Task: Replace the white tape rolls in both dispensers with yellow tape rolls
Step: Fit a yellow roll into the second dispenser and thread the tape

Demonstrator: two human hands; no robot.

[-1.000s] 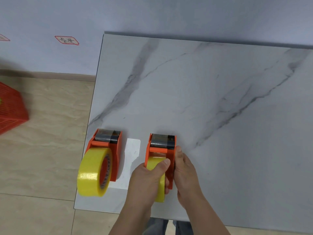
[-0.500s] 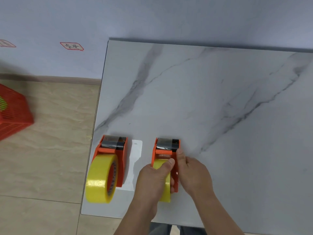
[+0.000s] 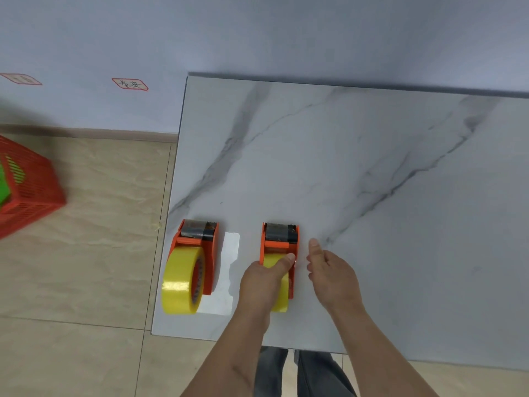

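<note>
The left hand point(image 3: 264, 277) wraps over the yellow tape roll point(image 3: 279, 285) seated in the right-hand orange dispenser point(image 3: 282, 247), its thumb laid across the top of the roll and pressing it against the frame. The right hand point(image 3: 332, 272) hangs just beside that dispenser, clear of it, fingers loosely curled and parted, gripping nothing. This dispenser stands near the front edge of the marble-patterned table point(image 3: 372, 196), its serrated cutter pointing away from the person. To its left, apart from it, stands a second orange dispenser point(image 3: 204, 245) already carrying a larger yellow tape roll point(image 3: 181, 280); a white card point(image 3: 229, 265) lies flat between the two, partly under the left one. On the tiled floor point(image 3: 86, 267) well to the left sits a red basket point(image 3: 25, 190) with something green inside.
</note>
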